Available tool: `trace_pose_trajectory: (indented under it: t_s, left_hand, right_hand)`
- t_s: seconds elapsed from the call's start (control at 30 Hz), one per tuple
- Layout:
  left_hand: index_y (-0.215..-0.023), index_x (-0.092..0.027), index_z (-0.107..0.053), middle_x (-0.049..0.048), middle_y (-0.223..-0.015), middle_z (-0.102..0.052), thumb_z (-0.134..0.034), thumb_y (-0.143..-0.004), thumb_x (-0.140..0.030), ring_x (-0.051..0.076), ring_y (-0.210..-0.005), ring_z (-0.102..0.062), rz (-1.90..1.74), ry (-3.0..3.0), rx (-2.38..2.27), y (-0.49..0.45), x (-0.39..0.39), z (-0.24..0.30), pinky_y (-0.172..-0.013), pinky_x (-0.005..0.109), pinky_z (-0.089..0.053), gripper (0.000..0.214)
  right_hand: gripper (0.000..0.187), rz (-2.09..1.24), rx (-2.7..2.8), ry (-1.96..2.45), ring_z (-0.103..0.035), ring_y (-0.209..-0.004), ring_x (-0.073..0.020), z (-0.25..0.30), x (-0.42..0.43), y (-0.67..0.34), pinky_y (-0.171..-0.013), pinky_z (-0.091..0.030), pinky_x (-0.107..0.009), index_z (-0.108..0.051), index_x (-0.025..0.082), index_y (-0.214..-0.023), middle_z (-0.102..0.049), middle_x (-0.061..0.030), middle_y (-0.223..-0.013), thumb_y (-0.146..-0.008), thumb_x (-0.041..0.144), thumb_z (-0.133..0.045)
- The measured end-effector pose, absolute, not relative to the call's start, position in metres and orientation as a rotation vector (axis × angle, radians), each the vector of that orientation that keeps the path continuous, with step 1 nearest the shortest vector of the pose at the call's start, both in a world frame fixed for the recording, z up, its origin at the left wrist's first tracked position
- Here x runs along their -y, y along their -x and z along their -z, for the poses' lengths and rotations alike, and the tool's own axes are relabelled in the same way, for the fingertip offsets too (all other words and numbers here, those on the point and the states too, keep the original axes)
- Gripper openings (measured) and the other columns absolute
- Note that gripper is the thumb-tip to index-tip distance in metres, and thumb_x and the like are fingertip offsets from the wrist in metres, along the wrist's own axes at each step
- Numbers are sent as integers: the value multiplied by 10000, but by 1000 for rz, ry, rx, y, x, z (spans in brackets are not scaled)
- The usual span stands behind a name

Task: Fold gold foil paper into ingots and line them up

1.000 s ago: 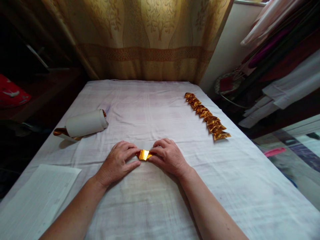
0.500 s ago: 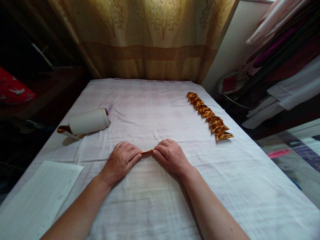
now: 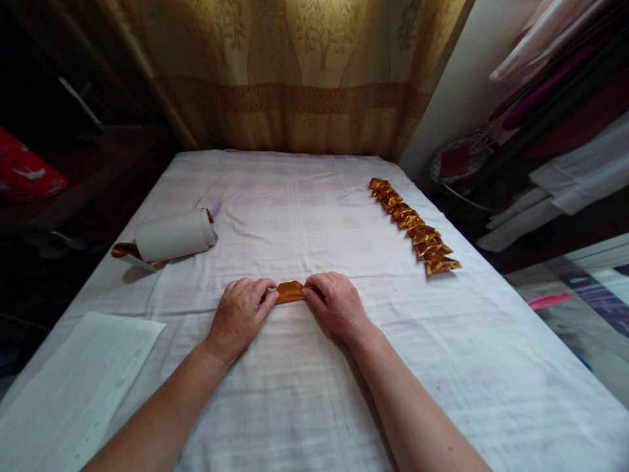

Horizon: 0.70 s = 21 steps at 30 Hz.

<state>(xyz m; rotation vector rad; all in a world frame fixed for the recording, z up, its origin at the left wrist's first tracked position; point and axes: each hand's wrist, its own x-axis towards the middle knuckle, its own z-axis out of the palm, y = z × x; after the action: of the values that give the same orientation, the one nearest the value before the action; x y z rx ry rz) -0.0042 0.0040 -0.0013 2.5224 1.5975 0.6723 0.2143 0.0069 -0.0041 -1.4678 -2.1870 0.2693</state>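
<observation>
A small folded piece of gold foil paper (image 3: 289, 292) lies on the white cloth (image 3: 314, 216) between my hands. My left hand (image 3: 240, 314) pinches its left end with curled fingers. My right hand (image 3: 334, 303) pinches its right end, knuckles up. A row of several finished gold folded pieces (image 3: 415, 226) runs along the cloth at the right. A white roll with gold foil trailing from its end (image 3: 170, 237) lies on its side at the left.
White sheets of paper (image 3: 73, 380) lie at the near left corner of the cloth. A gold patterned curtain (image 3: 295, 72) hangs behind the table. Clothes and cloth are stacked at the right (image 3: 555, 144). Dark furniture and a red item (image 3: 24, 174) sit at the left.
The gold piece showed as a small square, then edge-on as a thin strip, and now lies as a wider flat band. Both hands stayed pinched on its ends.
</observation>
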Motion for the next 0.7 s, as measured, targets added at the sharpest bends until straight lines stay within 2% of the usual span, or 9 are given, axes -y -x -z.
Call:
trace_pose_trajectory:
  t_s: [0.37,0.5,0.6,0.7]
  left_hand:
    - [-1011,-191,-622,55,-906,-711,-489,-971,-324,242,-856,-611,-615,-2610,-1682,-1,2,3,-791,380,-421,192]
    - [-974,-223,-648,37,-882,-697,-503,-965,-310,226,-840,-599,-636,-2584,-1648,1,0,2,-769,366,-403,170]
    - [-937,-249,-682,22,-848,-683,-519,-959,-309,211,-821,-591,-643,-2556,-1607,2,-2,0,-748,351,-391,175]
    - [-998,-265,-711,21,-847,-671,-545,-951,-298,212,-826,-582,-618,-2565,-1590,2,-3,1,-742,349,-383,175]
  right_hand:
    - [181,-195,2147,1587,-603,-785,-183,6,-4,-206,-742,-379,-298,-712,216,-843,-688,-41,-797,-943,309,-592]
    - [171,-216,2114,1579,-609,-826,-188,7,-3,-206,-754,-389,-301,-718,229,-963,-684,-45,-851,-955,278,-555]
    - [193,-248,2136,1566,-605,-831,-183,8,-4,-207,-746,-393,-295,-728,239,-945,-682,-41,-858,-961,253,-536]
    - [220,-255,2158,1576,-607,-865,-186,7,-5,-207,-774,-407,-299,-736,240,-941,-701,-48,-923,-964,221,-518]
